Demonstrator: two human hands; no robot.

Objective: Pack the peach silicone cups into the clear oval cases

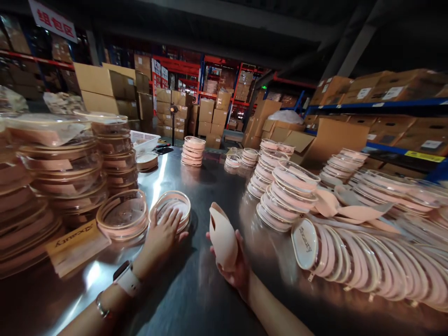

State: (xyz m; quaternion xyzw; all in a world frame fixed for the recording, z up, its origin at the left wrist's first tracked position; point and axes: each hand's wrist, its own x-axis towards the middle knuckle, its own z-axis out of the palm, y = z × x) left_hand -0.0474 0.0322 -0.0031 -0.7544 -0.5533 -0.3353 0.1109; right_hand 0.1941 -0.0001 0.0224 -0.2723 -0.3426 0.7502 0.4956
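My left hand, with a watch on its wrist, rests palm down with fingers spread on a round clear-topped case with a pale rim. To its left lies another round clear case, with something pale inside. My right hand is closed around a soft beige piece, folded into a pod shape with a slit near its top. That piece is held above the metal table, apart from the left hand's case. What lies inside its fold cannot be made out.
Tall stacks of clear round cases stand at left, beside a yellow printed card. More stacks and a leaning row of cases fill the right. Farther back are a small stack and a white basket.
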